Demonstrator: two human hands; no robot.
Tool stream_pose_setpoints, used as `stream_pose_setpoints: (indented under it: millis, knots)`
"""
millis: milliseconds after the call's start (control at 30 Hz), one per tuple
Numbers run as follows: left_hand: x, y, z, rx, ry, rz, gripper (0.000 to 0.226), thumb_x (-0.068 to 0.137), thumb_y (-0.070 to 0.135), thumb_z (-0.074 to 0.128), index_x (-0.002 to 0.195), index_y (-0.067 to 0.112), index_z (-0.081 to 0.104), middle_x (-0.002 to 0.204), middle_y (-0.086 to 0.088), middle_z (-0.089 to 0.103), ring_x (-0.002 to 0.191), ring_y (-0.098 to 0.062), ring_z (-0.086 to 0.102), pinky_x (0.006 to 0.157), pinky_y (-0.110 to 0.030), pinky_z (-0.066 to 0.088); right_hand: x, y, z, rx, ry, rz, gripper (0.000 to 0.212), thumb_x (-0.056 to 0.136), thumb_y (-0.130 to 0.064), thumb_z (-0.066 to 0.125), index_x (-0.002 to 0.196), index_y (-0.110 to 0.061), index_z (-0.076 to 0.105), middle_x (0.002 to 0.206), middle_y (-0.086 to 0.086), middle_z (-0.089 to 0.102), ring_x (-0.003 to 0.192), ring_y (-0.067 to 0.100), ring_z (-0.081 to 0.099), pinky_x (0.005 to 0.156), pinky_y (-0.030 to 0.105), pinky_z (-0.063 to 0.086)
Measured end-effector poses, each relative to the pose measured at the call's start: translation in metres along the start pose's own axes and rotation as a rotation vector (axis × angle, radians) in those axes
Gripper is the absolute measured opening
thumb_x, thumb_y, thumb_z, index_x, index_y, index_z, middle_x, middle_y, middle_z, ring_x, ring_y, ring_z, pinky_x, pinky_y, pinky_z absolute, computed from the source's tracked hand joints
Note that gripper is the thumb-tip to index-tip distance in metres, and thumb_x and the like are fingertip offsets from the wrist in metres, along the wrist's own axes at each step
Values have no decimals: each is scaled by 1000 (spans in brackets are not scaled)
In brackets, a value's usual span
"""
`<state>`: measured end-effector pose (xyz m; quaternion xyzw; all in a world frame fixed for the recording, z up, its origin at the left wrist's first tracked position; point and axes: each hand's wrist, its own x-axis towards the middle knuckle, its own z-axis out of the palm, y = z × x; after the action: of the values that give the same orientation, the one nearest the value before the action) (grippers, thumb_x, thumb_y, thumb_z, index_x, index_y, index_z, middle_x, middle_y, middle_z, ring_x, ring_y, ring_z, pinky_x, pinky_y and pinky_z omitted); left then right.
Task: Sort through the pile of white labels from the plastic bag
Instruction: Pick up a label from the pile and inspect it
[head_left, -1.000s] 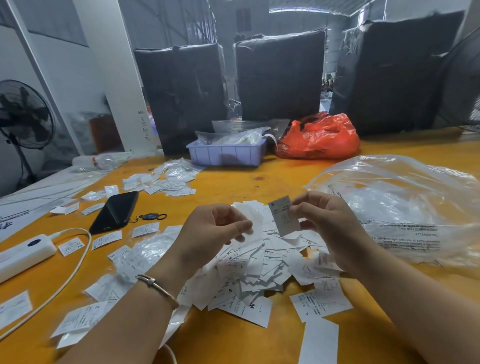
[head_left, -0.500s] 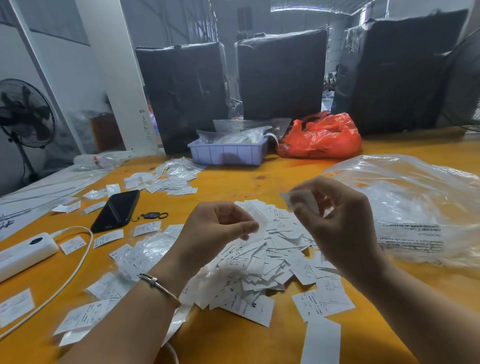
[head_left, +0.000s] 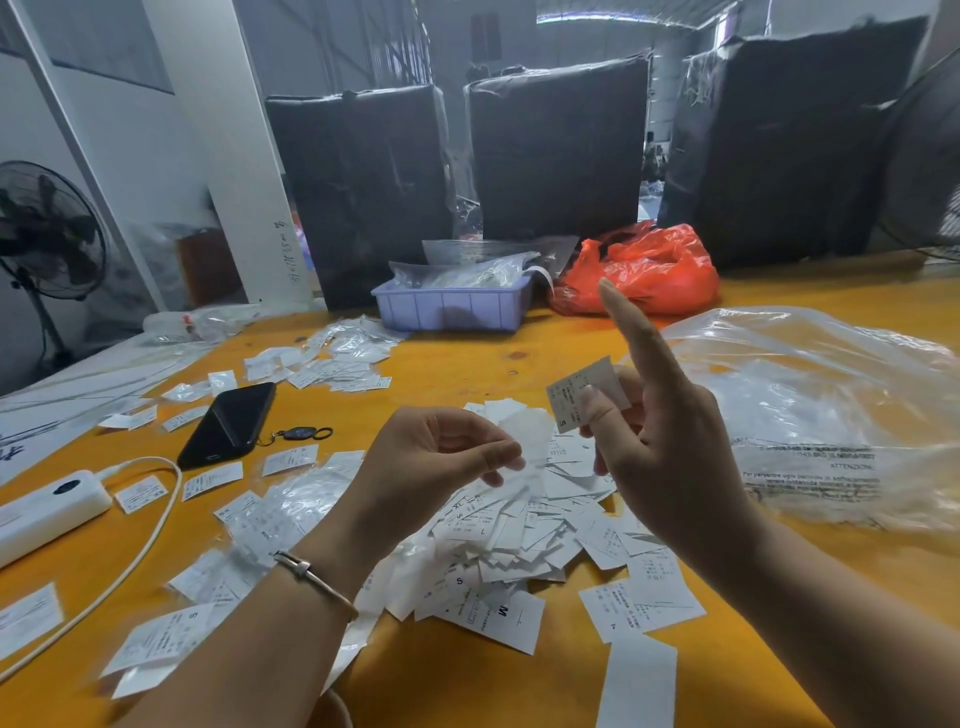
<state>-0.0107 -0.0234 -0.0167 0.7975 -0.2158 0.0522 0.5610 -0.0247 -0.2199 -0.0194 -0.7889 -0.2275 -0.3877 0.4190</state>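
Label (head_left: 584, 392) now rises clear of the pile (head_left: 524, 525), pinched in the right hand (head_left: 670, 447), forefinger straight; left hand (head_left: 431, 462), loosely curled, pinches a blurred white slip: next sorting pick underway

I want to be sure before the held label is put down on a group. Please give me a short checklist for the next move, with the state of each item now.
1. Small white paper label held firmly: ok, the right hand pinches it with its thumb, above the pile of white labels.
2. Size letter readable: ok, an S shows at its lower corner.
3. Only one label in that pinch: cannot tell.
4. Left hand free to help: cannot tell, its fingers curl over the pile, contents blurred.
5. Group of S labels on the yellow wooden table: cannot tell, prints too small.
6. Clear plastic bag away from the pile: ok, it lies to the right.
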Motion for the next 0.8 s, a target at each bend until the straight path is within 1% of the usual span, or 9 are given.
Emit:
stream_pose_setpoints:
  millis: [33, 100, 167, 200, 300, 400, 500, 633, 800]
  knots:
    - [0, 0, 0, 1, -3, 3, 14, 80, 14, 75, 85, 0, 76, 79, -6, 77, 63, -11, 68, 59, -12, 49, 0, -1, -1, 23, 16, 13, 63, 90, 0, 56, 146, -20, 33, 69, 13, 62, 50, 26, 57, 42, 45, 48]
    - [-1, 0, -1, 2, -8, 9, 17, 77, 18, 77, 84, 3, 76, 80, -6, 77, 65, -13, 69, 62, -15, 51, 0, -3, -2, 67, 68, 2, 50, 88, -3, 57, 134, -19, 43, 75, 9, 65, 51, 25, 59, 43, 45, 49]
    - [-1, 0, -1, 1, -11, 15, 21, 74, 23, 77, 84, 5, 77, 80, -5, 77, 67, -16, 70, 66, -19, 54, 1, -6, -5, 84, 105, -37, 32, 88, -9, 61, 116, -17, 50, 81, -4, 66, 51, 23, 61, 43, 43, 49]
    - [-1, 0, -2, 2, -11, 16, 21, 73, 25, 78, 84, 6, 77, 80, -5, 77, 67, -17, 70, 67, -20, 55, 1, -7, -6, 82, 111, -62, 23, 88, -10, 64, 107, -15, 52, 81, -7, 65, 52, 21, 62, 42, 41, 49]
    - [-1, 0, -1, 5, -12, 19, 21, 72, 25, 78, 83, 7, 77, 80, -5, 77, 67, -17, 71, 68, -21, 56, 2, -10, -5, 61, 78, -108, 9, 87, -7, 66, 92, -8, 59, 77, 0, 68, 56, 20, 64, 45, 38, 49]
    - [-1, 0, -1, 6, -11, 17, 22, 72, 26, 78, 83, 7, 77, 79, -4, 77, 67, -16, 71, 66, -20, 56, 0, -11, -4, 17, 41, -114, 3, 85, -10, 66, 87, -9, 64, 72, -4, 67, 56, 14, 62, 48, 37, 50]
    - [-1, 1, -2, 5, -21, 21, 22, 72, 26, 78, 83, 7, 77, 79, -4, 77, 67, -16, 71, 66, -20, 56, -1, -13, -4, -32, 42, -103, 1, 83, -14, 65, 84, -13, 65, 70, -9, 65, 51, 12, 55, 47, 35, 48]
    - [0, 0, 0, 14, -21, 20, 23, 72, 27, 77, 84, 7, 77, 80, -4, 77, 67, -16, 71, 66, -20, 56, -1, -13, -4, -88, 54, -114, 2, 81, -13, 65, 82, -15, 65, 68, -15, 60, 50, 7, 50, 47, 29, 46]
    - [-1, -1, -1, 16, -21, 21, 22, 73, 27, 77, 84, 8, 77, 79, -3, 77, 67, -15, 71, 65, -19, 55, -1, -11, -3, -105, 77, -116, 2, 82, -13, 65, 83, -14, 65, 70, -18, 58, 56, -9, 47, 50, 26, 48]
